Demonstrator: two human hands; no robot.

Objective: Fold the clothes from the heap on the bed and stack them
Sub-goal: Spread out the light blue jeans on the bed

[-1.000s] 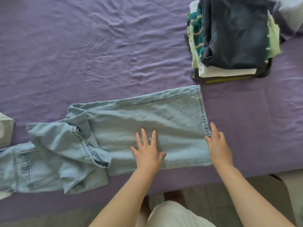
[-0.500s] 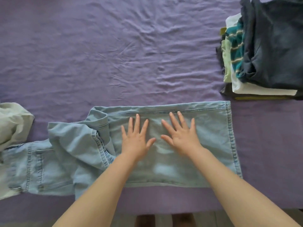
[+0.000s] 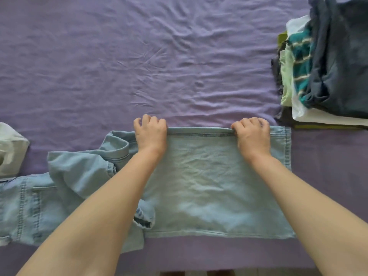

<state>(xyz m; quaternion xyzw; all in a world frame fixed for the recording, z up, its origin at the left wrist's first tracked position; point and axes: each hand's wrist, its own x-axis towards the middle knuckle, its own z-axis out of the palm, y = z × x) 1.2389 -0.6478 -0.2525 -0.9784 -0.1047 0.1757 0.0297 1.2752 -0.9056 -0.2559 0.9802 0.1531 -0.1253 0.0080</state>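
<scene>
**Both hands gripping the far edge of the jeans leg**

We are looking down at a bed covered by a purple sheet. Pale blue jeans are lying across the near part of it, their long axis running left to right: the leg hem is pointing right, and the waist and pockets are trailing off the left edge of view, where the upper leg is rumpled.

Our left hand and right hand are resting on the far long edge of the flattened leg, well apart, the right one nearer the hem. The fingers of both hands are curling over that seam edge and pinching it, so the cloth is lying directly under and on the near side of the fingers, spreading back toward our body.

The stack of folded clothes is sitting at the far right, just beyond the hem. A pale garment is peeking in at the left.

We are judging that the coming fold depends on that gripped far edge staying parallel to the near edge.
</scene>
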